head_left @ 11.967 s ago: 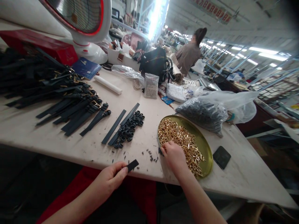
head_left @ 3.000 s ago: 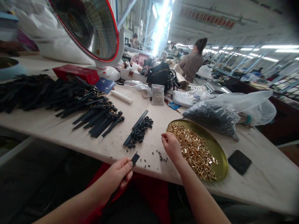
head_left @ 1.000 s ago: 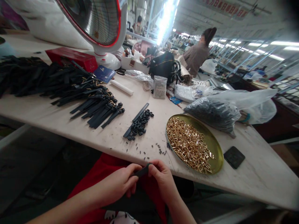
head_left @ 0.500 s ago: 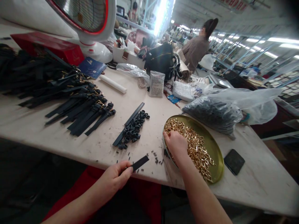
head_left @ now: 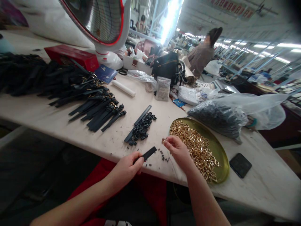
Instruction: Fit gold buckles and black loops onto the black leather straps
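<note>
Near the table's front edge, my left hand (head_left: 134, 162) pinches a short black strap (head_left: 150, 153), its free end pointing up and to the right. My right hand (head_left: 176, 147) is closed on a small gold buckle (head_left: 163, 141), held at the fingertips a little to the right of the strap and apart from it. Under and beside the right wrist stands a round gold tray (head_left: 223, 175) heaped with gold buckles (head_left: 197, 144). Beyond my left hand lies a pile of small black loops (head_left: 142, 127) next to long dark strips (head_left: 137, 124).
Many black straps with buckles (head_left: 94, 103) cover the left side. A fan (head_left: 105, 28), red box (head_left: 72, 56) and white roll (head_left: 123, 88) stand behind. A plastic bag of dark pieces (head_left: 218, 116) and a black phone-like slab (head_left: 240, 165) are right. A person (head_left: 201, 56) stands beyond.
My right hand has come up out of the tray and moved left with a gold buckle in its fingertips. The left hand still holds the strap. The view has shifted slightly.
</note>
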Demonstrator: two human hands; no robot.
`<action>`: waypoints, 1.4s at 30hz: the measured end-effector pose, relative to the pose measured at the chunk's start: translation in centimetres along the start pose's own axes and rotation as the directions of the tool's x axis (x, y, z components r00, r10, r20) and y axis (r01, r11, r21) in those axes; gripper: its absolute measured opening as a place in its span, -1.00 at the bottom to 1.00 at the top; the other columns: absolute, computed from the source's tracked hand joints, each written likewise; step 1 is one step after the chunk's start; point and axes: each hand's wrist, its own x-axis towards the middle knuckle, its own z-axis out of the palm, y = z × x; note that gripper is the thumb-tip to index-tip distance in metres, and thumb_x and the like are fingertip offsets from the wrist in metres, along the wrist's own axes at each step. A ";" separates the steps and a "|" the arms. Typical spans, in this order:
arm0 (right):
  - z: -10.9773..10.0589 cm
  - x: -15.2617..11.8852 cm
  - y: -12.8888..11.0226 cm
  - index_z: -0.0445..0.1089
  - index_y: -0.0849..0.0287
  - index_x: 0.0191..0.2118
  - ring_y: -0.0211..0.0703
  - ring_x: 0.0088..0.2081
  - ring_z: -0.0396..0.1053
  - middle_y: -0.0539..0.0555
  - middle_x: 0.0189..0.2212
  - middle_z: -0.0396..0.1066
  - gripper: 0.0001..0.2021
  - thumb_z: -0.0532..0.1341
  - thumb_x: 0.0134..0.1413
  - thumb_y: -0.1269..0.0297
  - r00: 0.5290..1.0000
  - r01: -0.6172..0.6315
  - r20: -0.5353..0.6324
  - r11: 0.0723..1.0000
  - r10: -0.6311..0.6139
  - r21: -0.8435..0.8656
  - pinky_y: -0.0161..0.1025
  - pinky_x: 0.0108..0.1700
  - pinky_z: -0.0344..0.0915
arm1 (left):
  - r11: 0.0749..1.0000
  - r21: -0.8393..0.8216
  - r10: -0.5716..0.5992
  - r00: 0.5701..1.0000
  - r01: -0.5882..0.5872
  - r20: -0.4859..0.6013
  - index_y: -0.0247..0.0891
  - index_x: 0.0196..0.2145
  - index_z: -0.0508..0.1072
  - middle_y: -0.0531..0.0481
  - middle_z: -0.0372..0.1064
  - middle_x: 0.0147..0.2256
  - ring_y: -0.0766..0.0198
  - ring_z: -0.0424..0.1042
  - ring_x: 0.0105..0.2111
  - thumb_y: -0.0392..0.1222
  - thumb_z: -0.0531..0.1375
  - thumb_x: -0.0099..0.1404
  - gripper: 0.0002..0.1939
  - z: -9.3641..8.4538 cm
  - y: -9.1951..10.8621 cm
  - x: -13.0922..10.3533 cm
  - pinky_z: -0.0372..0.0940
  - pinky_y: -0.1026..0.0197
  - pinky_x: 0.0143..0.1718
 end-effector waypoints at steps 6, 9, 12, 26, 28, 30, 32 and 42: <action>2.0 -5.9 -2.9 0.25 0.17 -0.48 -0.34 -0.58 0.20 -0.12 -0.66 0.26 -0.79 0.27 -0.11 0.18 0.961 -0.244 0.270 0.652 0.063 0.718 -0.36 -0.46 0.14 | 0.992 0.105 0.067 0.995 -0.075 0.078 -0.24 -0.56 0.20 0.18 0.08 -0.65 0.39 0.10 -0.61 -0.06 -0.04 0.20 -0.73 -0.6 0.7 -2.2 0.00 0.36 -0.58; 2.8 -7.2 -3.0 0.24 0.17 -0.48 -0.37 -0.59 0.18 -0.13 -0.67 0.28 -0.78 0.30 -0.14 0.23 0.938 -0.319 0.339 0.548 0.067 0.774 -0.38 -0.46 0.11 | 0.987 0.151 0.036 0.994 -0.052 0.106 -0.25 -0.53 0.24 0.17 0.08 -0.63 0.39 0.08 -0.61 -0.07 -0.04 0.20 -0.74 -1.0 0.5 -3.5 -0.03 0.35 -0.60; 3.5 -8.0 -3.3 0.24 0.17 -0.49 -0.38 -0.61 0.18 -0.14 -0.68 0.29 -0.78 0.33 -0.18 0.26 0.923 -0.372 0.373 0.467 0.094 0.802 -0.40 -0.48 0.09 | 0.975 0.219 0.038 0.998 -0.049 0.054 -0.26 -0.54 0.28 0.16 0.10 -0.62 0.38 0.10 -0.60 -0.10 -0.04 0.17 -0.75 -1.3 0.4 -4.5 -0.03 0.35 -0.58; 7.5 -9.5 -3.2 0.42 0.18 -0.40 -0.42 -0.60 0.25 -0.09 -0.59 0.36 -0.78 0.38 -0.27 0.29 0.876 -0.466 0.438 0.115 0.204 0.877 -0.45 -0.54 0.23 | 0.958 0.282 -0.046 0.999 0.044 0.002 -0.26 -0.58 0.28 0.13 0.16 -0.62 0.35 0.16 -0.59 -0.14 -0.03 0.13 -0.77 -1.6 -1.2 -5.3 -0.07 0.34 -0.60; 8.0 -9.7 -2.9 0.41 0.16 -0.40 -0.40 -0.54 0.31 -0.09 -0.56 0.39 -0.79 0.38 -0.26 0.27 0.881 -0.455 0.436 0.079 0.186 0.887 -0.42 -0.44 0.30 | 0.959 0.281 -0.051 0.999 0.047 0.007 -0.26 -0.58 0.26 0.14 0.16 -0.62 0.36 0.16 -0.59 -0.14 -0.03 0.12 -0.78 -1.5 -1.3 -5.2 -0.07 0.34 -0.59; 8.6 -9.8 -2.8 0.40 0.13 -0.41 -0.35 -0.47 0.36 -0.09 -0.53 0.41 -0.79 0.38 -0.25 0.25 0.868 -0.468 0.457 0.013 0.193 0.883 -0.38 -0.37 0.33 | 0.962 0.268 -0.054 0.998 0.050 0.010 -0.26 -0.58 0.26 0.14 0.16 -0.62 0.35 0.17 -0.58 -0.15 -0.03 0.12 -0.79 -1.4 -1.5 -5.2 -0.06 0.34 -0.59; 9.0 -9.8 -2.7 0.39 0.11 -0.41 -0.34 -0.46 0.37 -0.09 -0.53 0.40 -0.78 0.38 -0.26 0.23 0.851 -0.482 0.481 -0.047 0.210 0.875 -0.39 -0.39 0.33 | 0.969 0.239 -0.070 0.998 0.065 0.010 -0.26 -0.57 0.26 0.15 0.15 -0.62 0.36 0.16 -0.58 -0.15 -0.03 0.12 -0.80 -1.3 -1.7 -5.0 -0.05 0.34 -0.59; 9.8 -10.1 -3.8 0.38 0.13 -0.43 -0.36 -0.52 0.28 -0.12 -0.58 0.35 -0.79 0.38 -0.27 0.28 0.891 -0.395 0.365 0.067 0.271 0.916 -0.41 -0.43 0.23 | 0.986 0.152 -0.079 0.996 0.073 0.029 -0.26 -0.53 0.25 0.16 0.13 -0.60 0.37 0.14 -0.57 -0.09 -0.03 0.19 -0.76 -0.6 -2.2 -4.7 0.00 0.34 -0.58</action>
